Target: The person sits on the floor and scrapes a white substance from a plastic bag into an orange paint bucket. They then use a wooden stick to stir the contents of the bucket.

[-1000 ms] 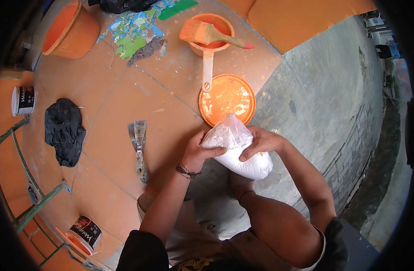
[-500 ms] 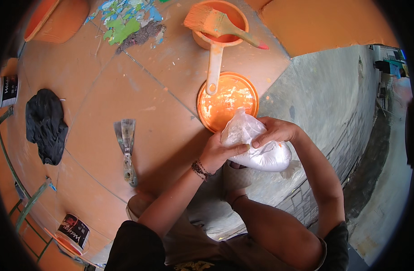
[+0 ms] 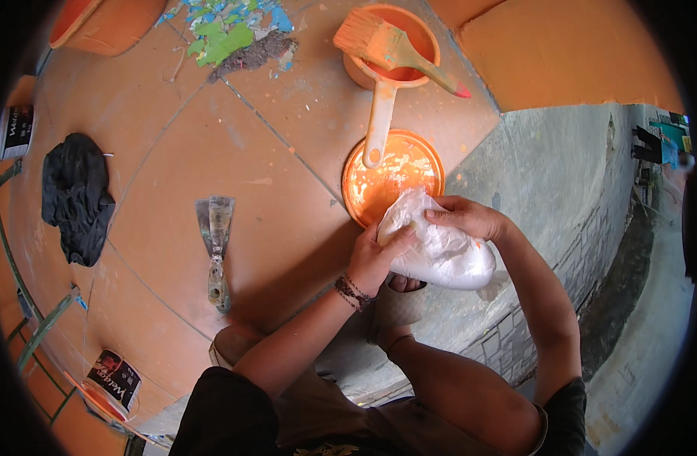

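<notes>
Between my hands is a plastic bag of white powder [image 3: 447, 262], its gathered top toward the far left and its full, rounded end toward the right. My left hand [image 3: 379, 254] grips the bag's left side, thumb lying across the plastic. From the upper right, my right hand [image 3: 474, 219] pinches the bag near its top, thumb and fingers closed on it. Just beyond the bag lies a round lid coated in wet orange paint [image 3: 394, 171], partly covered by the bag's top. Whether the bag's mouth is untied I cannot tell.
An orange dipper [image 3: 379, 121] with a paintbrush [image 3: 398, 49] across it stands beyond the lid. Two putty knives [image 3: 217, 254] lie left of my arm, a black cloth [image 3: 77, 201] farther left. Paint flakes [image 3: 230, 38], an orange tub [image 3: 109, 26] and a paint can [image 3: 111, 384] stand around.
The bag's top is more crumpled and spread, and its plastic has shifted between my fingers. Both hands keep hold of it. The view has moved slightly.
</notes>
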A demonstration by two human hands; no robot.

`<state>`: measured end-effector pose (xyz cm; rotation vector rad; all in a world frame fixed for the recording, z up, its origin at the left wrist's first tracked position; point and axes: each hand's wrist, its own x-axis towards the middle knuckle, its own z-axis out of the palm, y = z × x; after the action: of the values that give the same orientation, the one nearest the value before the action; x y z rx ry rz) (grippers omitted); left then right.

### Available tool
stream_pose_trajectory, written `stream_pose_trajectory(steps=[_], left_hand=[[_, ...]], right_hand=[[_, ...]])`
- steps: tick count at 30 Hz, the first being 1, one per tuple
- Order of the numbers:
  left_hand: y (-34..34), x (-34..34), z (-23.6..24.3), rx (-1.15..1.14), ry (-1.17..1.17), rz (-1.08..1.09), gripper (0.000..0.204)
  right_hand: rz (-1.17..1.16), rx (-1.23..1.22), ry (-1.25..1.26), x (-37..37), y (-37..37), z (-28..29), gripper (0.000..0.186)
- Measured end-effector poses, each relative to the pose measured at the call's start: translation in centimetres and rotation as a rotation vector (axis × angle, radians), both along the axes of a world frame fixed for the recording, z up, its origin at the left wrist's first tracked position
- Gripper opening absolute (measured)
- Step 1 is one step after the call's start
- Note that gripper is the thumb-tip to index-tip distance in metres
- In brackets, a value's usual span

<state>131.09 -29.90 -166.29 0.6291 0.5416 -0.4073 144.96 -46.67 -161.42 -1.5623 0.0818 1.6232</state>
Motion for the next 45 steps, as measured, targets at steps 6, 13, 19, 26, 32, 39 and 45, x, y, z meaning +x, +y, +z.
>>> stream_pose_trajectory(steps=[6, 13, 19, 26, 32, 39, 45], left_hand=[[-0.8, 0.3, 0.8, -0.023, 0.051, 0.043, 0.035], [-1.5, 0.4, 0.6, 0.006, 0.070, -0.009, 0.037], [-1.5, 0.9, 1.0, -0.028, 0.077, 0.033, 0.036], [-0.9, 1.2, 1.9, -0.064, 0.200, 0.021, 0.038], [-1.1, 1.6, 2.3, -0.065, 0.244, 0.065, 0.037], [-1.4, 1.2, 1.4, -0.084, 0.202, 0.083, 0.037], [-1.0, 1.1, 1.8, 0.073, 0.132, 0.160, 0.028]], right_hand=[[-0.055, -0.040, 0.025, 0.5, -0.3, 0.1, 0.056], [-0.048, -0.043, 0.009, 1.2, -0.4, 0.3, 0.054], [0.021, -0.068, -0.011, 2.1, 0.1, 0.3, 0.056], [0.041, -0.096, -0.088, 2.1, 0.7, 0.0, 0.056], [0.086, -0.118, -0.114, 2.3, 0.9, 0.3, 0.055], [0.003, -0.127, -0.114, 2.0, 1.1, 0.2, 0.047], [0.025, -0.153, -0.116, 1.3, 2.3, 1.5, 0.040]])
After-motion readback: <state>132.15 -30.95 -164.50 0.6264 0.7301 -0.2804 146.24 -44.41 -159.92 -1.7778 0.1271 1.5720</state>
